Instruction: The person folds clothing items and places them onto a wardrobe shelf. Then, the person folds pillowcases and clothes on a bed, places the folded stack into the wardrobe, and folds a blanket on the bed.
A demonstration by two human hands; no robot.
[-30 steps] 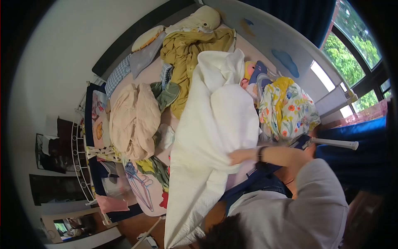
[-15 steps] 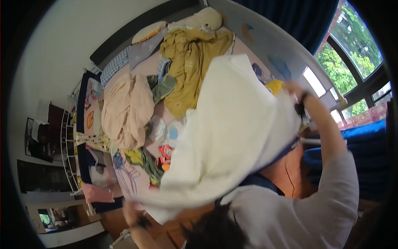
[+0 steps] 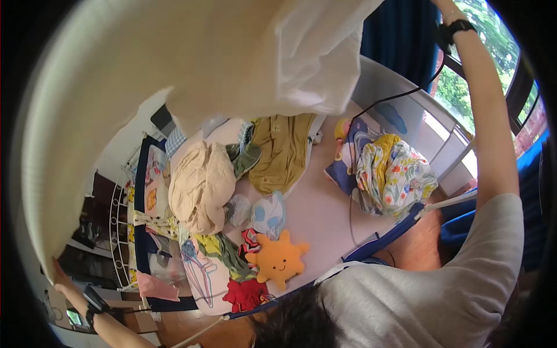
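Note:
A large white sheet (image 3: 220, 52) billows in the air across the upper left, hiding the far part of the bed. My left hand (image 3: 64, 282), low at the left, is closed on the sheet's lower edge. At the top right, only the base of my right hand (image 3: 445, 7) shows; its fingers are cut off by the frame edge, close to where the sheet leaves view. Below the sheet lies the bed (image 3: 325, 214) with a pink cover. On it are a beige cloth (image 3: 203, 182), a mustard cloth (image 3: 278, 153) and an orange star-shaped plush toy (image 3: 279, 261).
A flowered cloth bundle (image 3: 397, 174) lies at the bed's right. Clothes hangers (image 3: 200, 275) and a red cloth (image 3: 246, 294) sit near its front edge. A black cable (image 3: 391, 98) crosses the right side. Blue curtains (image 3: 400, 40) and a window (image 3: 455, 87) stand beyond.
Both hands have moved up and apart, raising the white sheet from over the bed into the air. The plush toy and flowered bundle are now uncovered.

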